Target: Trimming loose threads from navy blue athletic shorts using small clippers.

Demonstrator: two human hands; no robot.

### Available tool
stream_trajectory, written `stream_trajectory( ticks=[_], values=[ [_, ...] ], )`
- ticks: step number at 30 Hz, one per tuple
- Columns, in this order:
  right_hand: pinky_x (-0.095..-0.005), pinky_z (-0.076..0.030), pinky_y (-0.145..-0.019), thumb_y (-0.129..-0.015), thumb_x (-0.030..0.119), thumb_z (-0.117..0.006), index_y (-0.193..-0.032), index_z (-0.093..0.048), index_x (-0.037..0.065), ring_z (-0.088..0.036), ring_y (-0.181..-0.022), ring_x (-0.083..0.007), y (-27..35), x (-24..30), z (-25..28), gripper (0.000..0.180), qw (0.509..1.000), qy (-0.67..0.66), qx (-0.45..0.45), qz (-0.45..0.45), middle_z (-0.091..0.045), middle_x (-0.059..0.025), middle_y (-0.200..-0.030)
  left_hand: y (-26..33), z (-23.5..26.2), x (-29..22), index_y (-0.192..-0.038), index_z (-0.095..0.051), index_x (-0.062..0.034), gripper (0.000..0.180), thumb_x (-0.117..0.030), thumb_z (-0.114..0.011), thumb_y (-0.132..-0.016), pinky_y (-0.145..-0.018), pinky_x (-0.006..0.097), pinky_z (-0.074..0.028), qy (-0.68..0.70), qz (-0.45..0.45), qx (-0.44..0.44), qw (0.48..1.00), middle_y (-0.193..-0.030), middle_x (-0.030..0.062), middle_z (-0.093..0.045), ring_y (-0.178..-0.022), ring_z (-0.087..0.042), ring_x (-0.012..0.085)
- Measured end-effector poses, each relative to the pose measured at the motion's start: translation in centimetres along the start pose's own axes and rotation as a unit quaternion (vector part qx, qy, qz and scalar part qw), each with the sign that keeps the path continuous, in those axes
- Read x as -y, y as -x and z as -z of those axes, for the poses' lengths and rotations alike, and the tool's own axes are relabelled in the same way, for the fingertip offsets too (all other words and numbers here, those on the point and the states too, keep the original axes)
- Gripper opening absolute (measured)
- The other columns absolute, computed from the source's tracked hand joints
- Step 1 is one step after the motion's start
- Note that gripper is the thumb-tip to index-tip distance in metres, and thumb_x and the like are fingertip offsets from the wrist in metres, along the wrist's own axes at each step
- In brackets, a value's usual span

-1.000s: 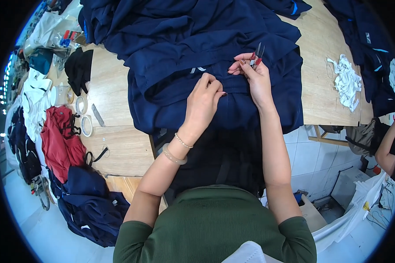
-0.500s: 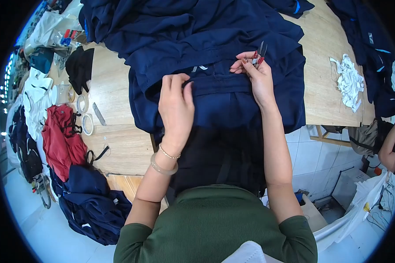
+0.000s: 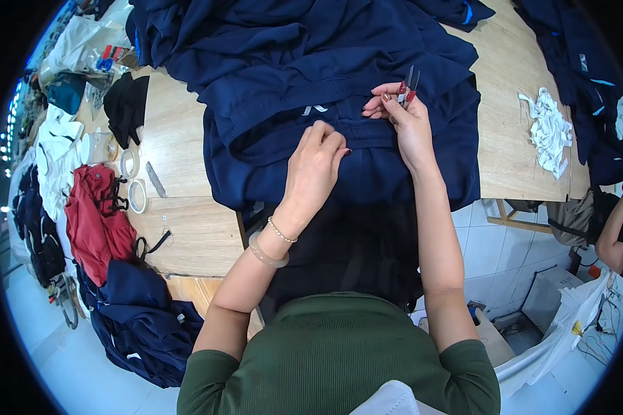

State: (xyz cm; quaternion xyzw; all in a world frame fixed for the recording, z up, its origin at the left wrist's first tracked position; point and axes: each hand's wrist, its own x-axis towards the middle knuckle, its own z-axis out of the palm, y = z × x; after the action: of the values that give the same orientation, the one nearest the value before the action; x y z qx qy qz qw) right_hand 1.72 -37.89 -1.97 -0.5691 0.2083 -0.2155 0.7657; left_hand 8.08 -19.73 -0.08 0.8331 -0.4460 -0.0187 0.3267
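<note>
A large navy blue garment [image 3: 339, 90] lies spread over the wooden table [image 3: 187, 207] and hangs over its near edge. My left hand [image 3: 315, 166] rests on the garment with fingers curled, pinching the fabric just below a small white label [image 3: 315, 109]. My right hand [image 3: 401, 117] sits to the right of the label and holds small red-handled thread snips [image 3: 408, 83], blades pointing away from me. Both hands press the same fold of cloth.
Rolls of tape [image 3: 135, 180] and a black cloth [image 3: 124, 104] lie on the table's left part. A red garment [image 3: 93, 214] and navy garments [image 3: 138, 325] pile at the left. White scraps [image 3: 550, 131] lie at the right. Another person's arm [image 3: 612, 235] shows at the far right.
My left hand slid left and toward me half a second ago, then came back up to the fabric below the label. My right hand with the snips stayed put.
</note>
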Motion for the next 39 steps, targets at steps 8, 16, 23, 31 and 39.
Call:
stream_trajectory(
  ticks=[8,16,23,31,39],
  values=[
    [-0.0237,-0.046,-0.074,-0.101,0.01,-0.05,-0.103,-0.061,0.001,-0.06,-0.079,-0.0114,2.0,4.5,-0.3,0.014,0.992,0.121,0.014,0.028,-0.066,-0.0045,-0.086,-1.4,1.7,0.7,-0.09,-0.059,0.0005,0.01,0.0,-0.066,-0.084,-0.071,0.038,-0.05,0.1,0.013,0.071,0.992,-0.081,0.0132,-0.059,-0.081,-0.06,0.0323],
    [-0.0311,-0.046,-0.079,-0.091,0.018,-0.067,-0.1,-0.058,0.002,-0.059,-0.083,-0.0207,4.9,5.9,-1.0,0.02,0.941,0.33,-0.05,0.061,-0.059,-0.0087,-0.083,-2.5,1.8,1.7,-0.092,-0.057,0.0021,0.008,0.0,-0.062,-0.087,-0.071,0.038,-0.05,0.092,-0.085,0.041,0.991,-0.082,0.0148,-0.059,-0.079,-0.06,0.0334],
    [-0.0354,-0.044,-0.073,-0.076,0.006,-0.075,-0.088,-0.059,0.001,-0.051,-0.08,-0.0259,5.5,5.9,-0.5,0.021,0.848,0.519,0.01,0.108,-0.057,-0.0068,-0.084,-3.3,1.9,1.8,-0.092,-0.055,0.0031,0.004,-0.001,-0.056,-0.093,-0.068,0.036,-0.049,0.137,-0.02,0.064,0.988,-0.079,0.0185,-0.061,-0.072,-0.061,0.034],
    [-0.0368,-0.045,-0.07,-0.073,0.006,-0.077,-0.084,-0.059,0.002,-0.052,-0.078,-0.0262,5.8,5.0,-1.4,0.021,0.825,0.555,0.021,0.102,-0.059,-0.0059,-0.083,-3.3,2.1,1.4,-0.092,-0.054,0.0031,0.007,-0.003,-0.055,-0.095,-0.065,0.035,-0.049,0.149,-0.015,0.062,0.987,-0.076,0.0177,-0.06,-0.07,-0.061,0.0322],
    [-0.0351,-0.044,-0.071,-0.073,0.004,-0.075,-0.086,-0.059,-0.001,-0.052,-0.079,-0.0256,5.7,4.8,-2.0,0.021,0.829,0.551,0.02,0.096,-0.058,-0.0069,-0.082,-3.2,2.1,1.4,-0.092,-0.055,0.0023,0.006,-0.003,-0.055,-0.095,-0.064,0.035,-0.049,0.146,-0.006,0.062,0.987,-0.076,0.0175,-0.061,-0.07,-0.061,0.0321]
  ],
)
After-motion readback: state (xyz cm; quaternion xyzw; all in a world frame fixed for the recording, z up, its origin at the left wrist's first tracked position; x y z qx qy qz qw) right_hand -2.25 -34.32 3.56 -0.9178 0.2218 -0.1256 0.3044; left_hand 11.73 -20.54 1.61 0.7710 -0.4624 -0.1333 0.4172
